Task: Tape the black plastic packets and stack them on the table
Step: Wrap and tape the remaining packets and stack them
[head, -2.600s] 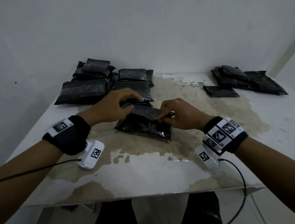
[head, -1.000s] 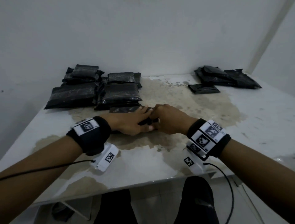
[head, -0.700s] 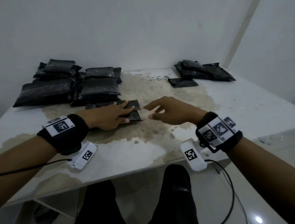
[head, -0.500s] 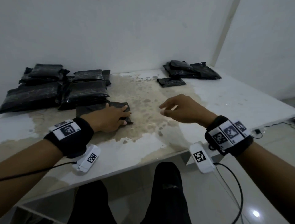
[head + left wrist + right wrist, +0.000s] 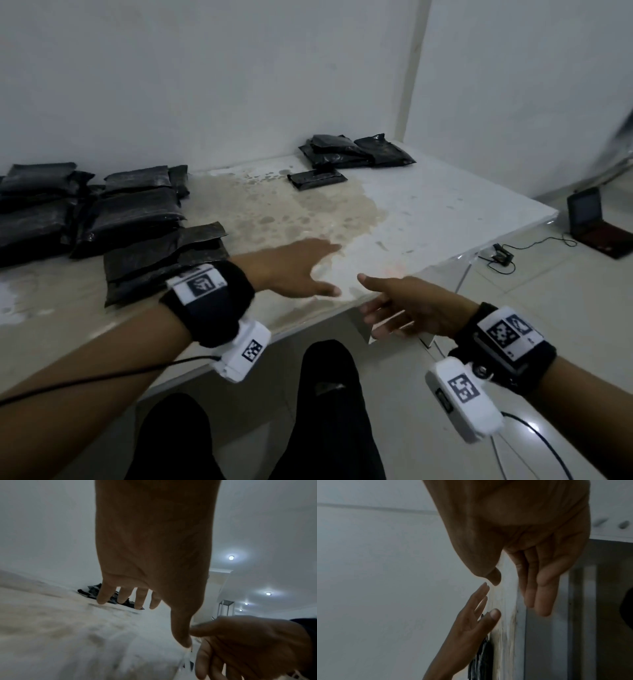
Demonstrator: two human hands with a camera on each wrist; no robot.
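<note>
The folded black packet (image 5: 164, 260) lies flat on the stained table (image 5: 428, 212), beside my left forearm. My left hand (image 5: 334, 269) hovers over bare tabletop to the packet's right, fingers straight, holding nothing. My right hand (image 5: 364, 301) is at the table's front edge with relaxed fingers and is also empty. In the left wrist view the left fingers (image 5: 104, 596) spread just above the table, with the right hand (image 5: 248, 642) close by. In the right wrist view the right fingers (image 5: 537, 595) hang straight beside the left hand (image 5: 476, 615). No tape is visible.
Stacked black packets (image 5: 85, 205) fill the table's back left. A smaller pile (image 5: 352, 152) and a single packet (image 5: 317, 178) lie at the back right near the wall. A laptop (image 5: 596, 222) and a cabled device (image 5: 500, 255) sit on the floor to the right.
My left hand has let go of the packet and slid right across the table. My right hand has pulled back to the front edge. The head view has swung to the right.
</note>
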